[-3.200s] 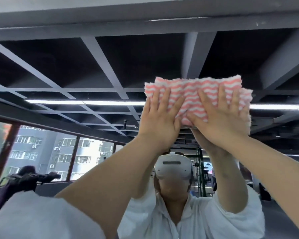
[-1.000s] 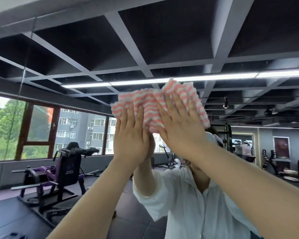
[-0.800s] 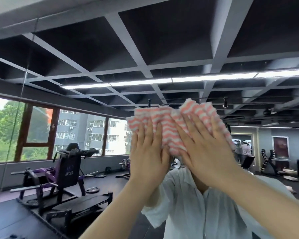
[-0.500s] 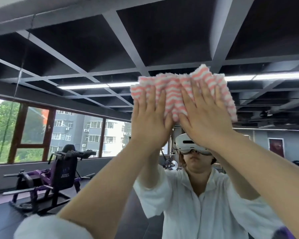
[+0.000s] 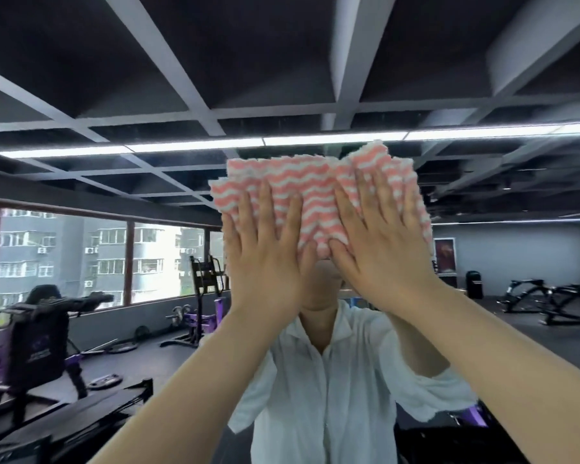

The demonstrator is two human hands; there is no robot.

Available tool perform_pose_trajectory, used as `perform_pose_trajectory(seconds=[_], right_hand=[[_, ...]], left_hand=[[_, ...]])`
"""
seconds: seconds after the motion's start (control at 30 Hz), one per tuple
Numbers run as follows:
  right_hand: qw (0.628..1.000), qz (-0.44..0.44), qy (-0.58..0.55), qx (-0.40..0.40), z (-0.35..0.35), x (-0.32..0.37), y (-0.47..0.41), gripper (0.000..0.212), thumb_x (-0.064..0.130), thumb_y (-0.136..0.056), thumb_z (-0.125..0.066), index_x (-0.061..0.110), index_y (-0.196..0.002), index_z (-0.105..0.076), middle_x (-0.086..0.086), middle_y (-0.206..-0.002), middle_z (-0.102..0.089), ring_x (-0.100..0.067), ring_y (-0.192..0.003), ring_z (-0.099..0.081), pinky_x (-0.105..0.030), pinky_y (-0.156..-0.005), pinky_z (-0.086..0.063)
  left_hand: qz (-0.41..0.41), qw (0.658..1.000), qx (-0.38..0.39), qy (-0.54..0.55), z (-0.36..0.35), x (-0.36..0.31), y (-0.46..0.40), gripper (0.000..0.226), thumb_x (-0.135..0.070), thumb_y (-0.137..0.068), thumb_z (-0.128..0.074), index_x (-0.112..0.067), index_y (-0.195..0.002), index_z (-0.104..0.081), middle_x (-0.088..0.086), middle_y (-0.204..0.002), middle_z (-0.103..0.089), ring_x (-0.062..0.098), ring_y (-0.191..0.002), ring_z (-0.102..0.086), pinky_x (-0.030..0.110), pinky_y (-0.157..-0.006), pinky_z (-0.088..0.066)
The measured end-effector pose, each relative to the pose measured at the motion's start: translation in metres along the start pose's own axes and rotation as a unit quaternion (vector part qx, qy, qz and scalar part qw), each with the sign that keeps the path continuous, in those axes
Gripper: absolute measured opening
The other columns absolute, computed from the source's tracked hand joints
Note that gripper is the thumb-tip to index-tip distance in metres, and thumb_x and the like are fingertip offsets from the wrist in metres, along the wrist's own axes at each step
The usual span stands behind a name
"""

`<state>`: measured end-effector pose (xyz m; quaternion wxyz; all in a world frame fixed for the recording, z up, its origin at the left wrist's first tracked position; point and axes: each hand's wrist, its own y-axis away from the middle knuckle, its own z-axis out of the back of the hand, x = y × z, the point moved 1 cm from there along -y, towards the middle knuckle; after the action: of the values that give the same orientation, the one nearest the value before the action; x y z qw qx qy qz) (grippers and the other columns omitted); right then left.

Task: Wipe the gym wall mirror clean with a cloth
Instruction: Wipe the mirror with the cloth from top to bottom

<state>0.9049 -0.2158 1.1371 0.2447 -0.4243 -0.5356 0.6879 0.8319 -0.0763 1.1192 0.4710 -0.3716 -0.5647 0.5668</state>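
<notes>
Both hands, left (image 5: 265, 259) and right (image 5: 379, 249), fingers straight, press the cloth (image 5: 315, 195) seemingly lower on the mirror (image 5: 81, 95) than before.

— What does the cloth (image 5: 315, 195) look like?
— Pink and white wavy stripes, nubbly texture, bunched into a rough rectangle with a ruffled top edge and its right part puckered higher than the left.
— Where is it?
— Flat against the wall mirror (image 5: 81, 202), high up, just under the reflected strip light.
— And the mirror itself?
— A large pane reflecting the dark beamed ceiling, windows, purple gym machines and a person in a white shirt — the cloth covers the reflected face.
</notes>
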Motion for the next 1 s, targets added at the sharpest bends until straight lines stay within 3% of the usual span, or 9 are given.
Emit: perform_pose_trajectory(seconds=[0.2,0.33,0.4,0.5,0.6,0.77,0.9,1.0], right_hand=[[0.994,-0.103,0.0,0.025,0.003,-0.02,0.08,0.067,0.052,-0.1,-0.007,0.008,-0.151,-0.009,-0.015,-0.157,-0.009,-0.04,-0.144,-0.012,-0.063,-0.111,-0.009],[0.991,-0.135,-0.004,0.018,0.001,-0.002,0.096,0.069,0.046,-0.094,-0.028,0.005,-0.148,-0.018,-0.021,-0.154,-0.018,-0.04,-0.142,-0.015,-0.057,-0.114,0.0],[0.991,-0.132,-0.015,0.014,0.0,0.011,0.087,0.069,0.045,-0.092,-0.029,0.005,-0.148,-0.02,-0.021,-0.155,-0.019,-0.039,-0.142,-0.015,-0.055,-0.114,0.003],[0.994,-0.106,-0.037,0.017,-0.001,0.038,0.073,0.068,0.045,-0.093,-0.028,0.008,-0.149,-0.017,-0.015,-0.157,-0.013,-0.037,-0.144,-0.014,-0.057,-0.115,-0.001],[0.996,-0.068,-0.06,0.024,-0.003,0.072,0.065,0.066,0.045,-0.094,-0.024,0.009,-0.149,-0.018,-0.012,-0.157,-0.012,-0.033,-0.146,-0.009,-0.058,-0.115,-0.004],[0.995,-0.012,-0.074,0.064,-0.009,0.133,0.067,0.066,0.045,-0.093,-0.024,0.011,-0.149,-0.03,-0.014,-0.158,-0.018,-0.032,-0.147,-0.006,-0.055,-0.117,0.002],[0.99,0.062,-0.094,0.079,-0.011,0.167,0.084,0.062,0.039,-0.092,-0.025,0.013,-0.148,-0.03,-0.012,-0.157,-0.023,-0.03,-0.146,-0.013,-0.054,-0.116,-0.007],[0.978,0.15,-0.084,0.121,-0.012,0.174,0.109,0.063,0.036,-0.091,-0.021,0.015,-0.15,-0.031,-0.01,-0.158,-0.023,-0.029,-0.147,-0.013,-0.053,-0.117,-0.005]], left_hand=[[-0.081,0.997,0.015,0.014,-0.012,-0.056,0.038,0.058,-0.038,-0.095,-0.03,-0.012,-0.147,-0.027,0.017,-0.154,-0.026,0.034,-0.143,-0.017,0.055,-0.114,-0.009],[-0.109,0.994,0.029,0.015,-0.01,-0.05,0.051,0.055,-0.034,-0.096,-0.03,-0.012,-0.146,-0.027,0.014,-0.154,-0.026,0.032,-0.142,-0.021,0.054,-0.113,-0.014],[-0.1,0.995,0.028,0.012,-0.007,-0.038,0.053,0.053,-0.035,-0.099,-0.023,-0.011,-0.146,-0.027,0.012,-0.153,-0.025,0.032,-0.142,-0.023,0.054,-0.113,-0.015],[-0.06,0.998,0.036,-0.003,-0.002,-0.012,0.064,0.055,-0.037,-0.101,-0.014,-0.01,-0.148,-0.023,0.013,-0.155,-0.019,0.032,-0.144,-0.018,0.054,-0.113,-0.016],[-0.025,0.998,0.044,-0.023,0.003,0.02,0.085,0.059,-0.036,-0.098,-0.022,-0.008,-0.15,-0.013,0.014,-0.156,-0.016,0.03,-0.145,-0.012,0.054,-0.114,-0.013],[0.067,0.995,0.076,-0.013,0.016,0.063,0.127,0.06,-0.042,-0.101,-0.004,-0.008,-0.149,-0.012,0.017,-0.154,-0.011,0.034,-0.142,-0.007,0.049,-0.114,-0.002],[0.155,0.983,0.102,0.01,0.017,0.084,0.171,0.06,-0.043,-0.099,-0.016,-0.027,-0.151,0.011,0.004,-0.157,0.008,0.028,-0.143,0.011,0.055,-0.114,-0.003],[0.207,0.971,0.112,0.036,0.017,0.075,0.209,0.062,-0.048,-0.098,-0.014,-0.033,-0.148,0.02,0.001,-0.157,0.01,0.024,-0.144,0.016,0.057,-0.112,-0.003]])
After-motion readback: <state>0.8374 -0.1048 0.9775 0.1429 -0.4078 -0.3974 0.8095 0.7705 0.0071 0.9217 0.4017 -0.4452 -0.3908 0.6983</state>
